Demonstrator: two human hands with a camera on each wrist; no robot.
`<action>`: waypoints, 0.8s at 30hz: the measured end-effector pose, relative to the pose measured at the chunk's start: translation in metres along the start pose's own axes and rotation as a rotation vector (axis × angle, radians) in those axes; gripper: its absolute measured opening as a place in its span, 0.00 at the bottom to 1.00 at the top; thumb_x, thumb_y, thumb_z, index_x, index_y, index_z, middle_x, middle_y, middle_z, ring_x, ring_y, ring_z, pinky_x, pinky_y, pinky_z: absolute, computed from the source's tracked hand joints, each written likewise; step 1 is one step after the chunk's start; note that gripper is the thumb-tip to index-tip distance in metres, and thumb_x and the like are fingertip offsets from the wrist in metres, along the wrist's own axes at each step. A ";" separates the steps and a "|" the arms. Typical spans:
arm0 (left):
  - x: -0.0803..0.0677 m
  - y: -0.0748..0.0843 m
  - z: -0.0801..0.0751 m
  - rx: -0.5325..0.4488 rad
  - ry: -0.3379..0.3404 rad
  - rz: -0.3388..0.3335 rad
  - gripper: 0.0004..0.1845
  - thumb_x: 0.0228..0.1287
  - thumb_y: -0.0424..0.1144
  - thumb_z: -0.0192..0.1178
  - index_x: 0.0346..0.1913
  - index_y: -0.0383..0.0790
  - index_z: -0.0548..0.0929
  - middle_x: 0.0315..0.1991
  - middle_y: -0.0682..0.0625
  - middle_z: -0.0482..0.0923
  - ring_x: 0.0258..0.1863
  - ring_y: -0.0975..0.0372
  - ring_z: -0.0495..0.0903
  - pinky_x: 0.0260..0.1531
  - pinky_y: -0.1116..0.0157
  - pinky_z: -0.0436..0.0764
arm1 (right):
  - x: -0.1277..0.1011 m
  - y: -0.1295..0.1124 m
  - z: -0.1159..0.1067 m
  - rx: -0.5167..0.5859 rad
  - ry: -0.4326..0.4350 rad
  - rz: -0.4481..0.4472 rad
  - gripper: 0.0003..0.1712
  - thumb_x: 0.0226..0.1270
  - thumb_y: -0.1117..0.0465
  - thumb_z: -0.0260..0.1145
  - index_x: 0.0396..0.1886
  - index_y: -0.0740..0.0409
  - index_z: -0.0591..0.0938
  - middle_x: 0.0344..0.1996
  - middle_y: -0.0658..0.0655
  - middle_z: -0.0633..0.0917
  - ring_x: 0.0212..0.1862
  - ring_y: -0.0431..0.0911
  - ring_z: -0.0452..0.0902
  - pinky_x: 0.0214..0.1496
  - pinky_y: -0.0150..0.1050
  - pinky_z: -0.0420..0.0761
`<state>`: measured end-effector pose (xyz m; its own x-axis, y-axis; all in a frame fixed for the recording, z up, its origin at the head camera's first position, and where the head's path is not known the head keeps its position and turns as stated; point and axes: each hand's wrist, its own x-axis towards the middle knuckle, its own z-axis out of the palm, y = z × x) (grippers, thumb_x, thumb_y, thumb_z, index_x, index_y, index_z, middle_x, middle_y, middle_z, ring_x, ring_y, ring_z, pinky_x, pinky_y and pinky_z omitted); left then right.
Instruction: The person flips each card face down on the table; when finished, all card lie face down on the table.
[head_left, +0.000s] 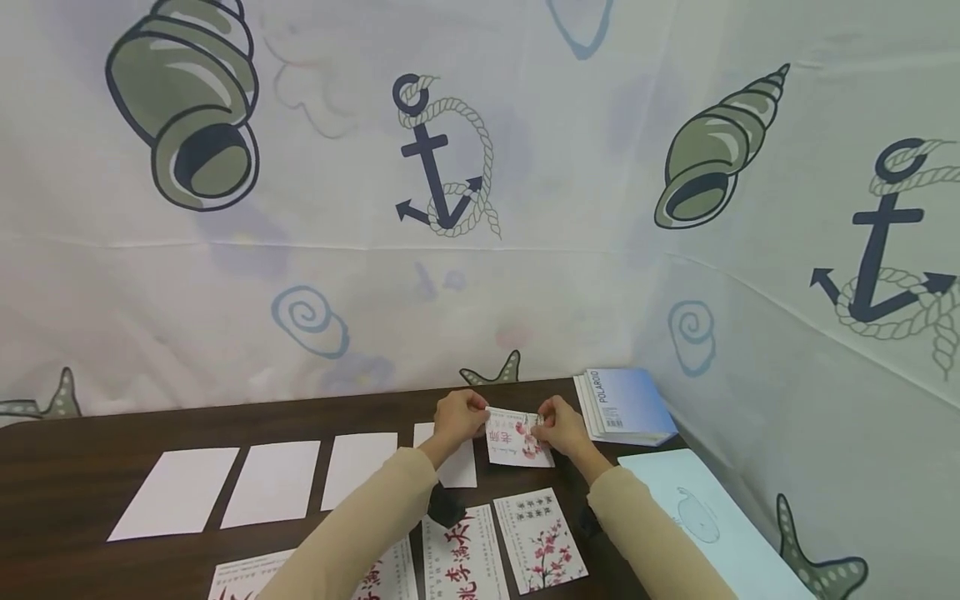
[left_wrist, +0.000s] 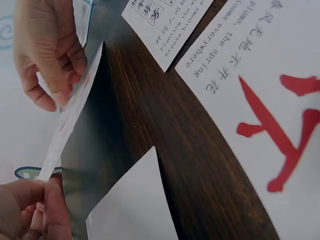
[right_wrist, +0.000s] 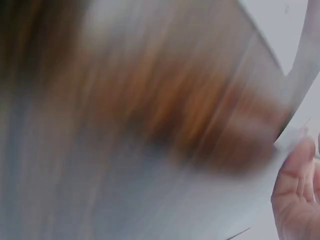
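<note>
Both hands hold up a small white card [head_left: 517, 450] with pink blossoms and red characters, above the back of the dark table. The left hand [head_left: 457, 421] pinches its upper left edge between thumb and fingers. At its upper right side, the right hand [head_left: 566, 429] has curled fingers on it. In the left wrist view the card [left_wrist: 75, 110] is seen almost edge-on, between the left hand [left_wrist: 37, 207] and right hand [left_wrist: 47, 50]. Motion blurs most of the right wrist view, where part of the right hand [right_wrist: 297, 200] shows at the edge.
Several white sheets [head_left: 176, 492] lie in a row at the left. Nearer are several printed cards [head_left: 540, 542] with red characters and blossoms. A stack with a blue POLAROID cover [head_left: 630, 404] stands at back right, beside a pale blue flat item [head_left: 697, 508]. Patterned cloth [head_left: 540, 308] hangs behind.
</note>
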<state>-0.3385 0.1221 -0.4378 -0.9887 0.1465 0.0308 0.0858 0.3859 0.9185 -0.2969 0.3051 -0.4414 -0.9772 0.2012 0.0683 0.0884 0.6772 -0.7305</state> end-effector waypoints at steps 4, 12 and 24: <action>-0.003 0.003 -0.005 -0.030 -0.009 0.011 0.03 0.52 0.26 0.62 0.31 0.33 0.82 0.23 0.48 0.81 0.15 0.68 0.77 0.17 0.72 0.79 | -0.011 -0.015 0.004 0.098 -0.012 -0.021 0.13 0.58 0.68 0.67 0.41 0.65 0.74 0.21 0.54 0.75 0.22 0.41 0.71 0.23 0.31 0.74; -0.008 0.016 -0.013 -0.060 0.008 0.036 0.04 0.50 0.27 0.60 0.31 0.34 0.80 0.21 0.48 0.81 0.13 0.68 0.78 0.17 0.71 0.80 | -0.035 -0.040 0.016 0.082 -0.106 -0.185 0.19 0.53 0.56 0.73 0.36 0.63 0.76 0.24 0.52 0.75 0.26 0.40 0.68 0.26 0.31 0.70; -0.016 0.015 -0.014 -0.286 -0.196 0.014 0.17 0.66 0.33 0.56 0.54 0.26 0.75 0.46 0.34 0.80 0.38 0.52 0.85 0.37 0.63 0.83 | -0.036 -0.043 0.002 0.008 0.183 -0.369 0.08 0.52 0.73 0.67 0.33 0.65 0.80 0.20 0.52 0.79 0.20 0.36 0.70 0.22 0.27 0.71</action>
<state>-0.3234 0.1131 -0.4188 -0.9431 0.3324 -0.0070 0.0334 0.1154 0.9928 -0.2662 0.2679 -0.4140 -0.8924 0.0687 0.4459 -0.2640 0.7220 -0.6396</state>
